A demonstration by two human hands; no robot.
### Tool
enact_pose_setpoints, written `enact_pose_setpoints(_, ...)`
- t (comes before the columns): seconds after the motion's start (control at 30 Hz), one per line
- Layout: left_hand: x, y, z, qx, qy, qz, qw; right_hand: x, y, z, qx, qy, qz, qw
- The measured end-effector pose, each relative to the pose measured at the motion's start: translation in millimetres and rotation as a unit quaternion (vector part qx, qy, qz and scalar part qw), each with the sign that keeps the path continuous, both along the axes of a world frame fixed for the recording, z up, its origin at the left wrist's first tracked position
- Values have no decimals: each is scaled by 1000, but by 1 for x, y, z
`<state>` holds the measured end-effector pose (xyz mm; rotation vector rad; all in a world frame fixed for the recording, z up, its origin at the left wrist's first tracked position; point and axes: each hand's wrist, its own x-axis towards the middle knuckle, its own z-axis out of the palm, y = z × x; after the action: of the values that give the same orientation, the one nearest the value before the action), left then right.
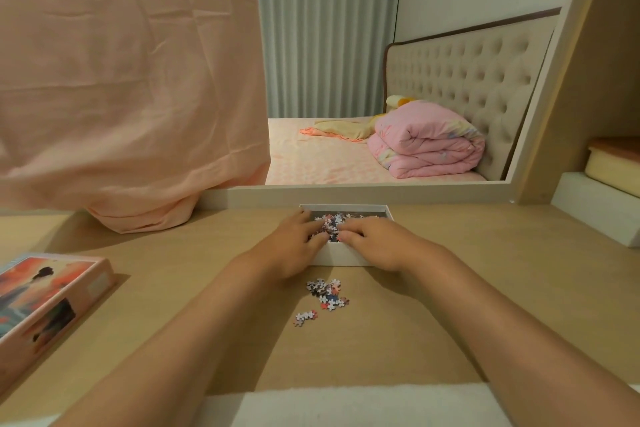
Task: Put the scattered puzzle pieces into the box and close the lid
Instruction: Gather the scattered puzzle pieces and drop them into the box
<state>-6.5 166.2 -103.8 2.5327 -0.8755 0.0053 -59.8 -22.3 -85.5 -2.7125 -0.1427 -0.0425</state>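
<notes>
Item: box (341, 256), white, lidless. It sat on the surface (467, 288) directly under your hands, near wall facing you, so pieces could be dropped straight in.

Item: left hand (294, 246). You held it palm down over the box's left edge, forearm stretched forward, fingers curled into the pieces inside; whether it gripped any, you could not tell from this view.

Item: right hand (377, 243). It mirrored the left over the right edge, fingers bent down among the pieces, grip likewise unclear.

Item: puzzle pieces (327, 293). A small loose cluster lay just behind your hands, between your forearms, likely awaiting the next scoop; a few more (305, 317) sat nearer you.

Item: lid (45, 295), picture side up. It rested well apart to the left of your left forearm, probably parked clear until the box was filled.
</notes>
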Motion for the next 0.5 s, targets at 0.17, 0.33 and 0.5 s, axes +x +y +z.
enact_pose_setpoints(0.17,-15,12,-2,-8,2,2,1000,-17,6,3,-28,-15,22,999)
enact_pose_setpoints(0.33,-40,36,3,-61,-162,9,985,-44,23,18,-6,-125,72,990)
enact_pose_setpoints(0.5,-61,51,-4,-15,-110,-27,994,-60,37,10,-24,-9,106,994)
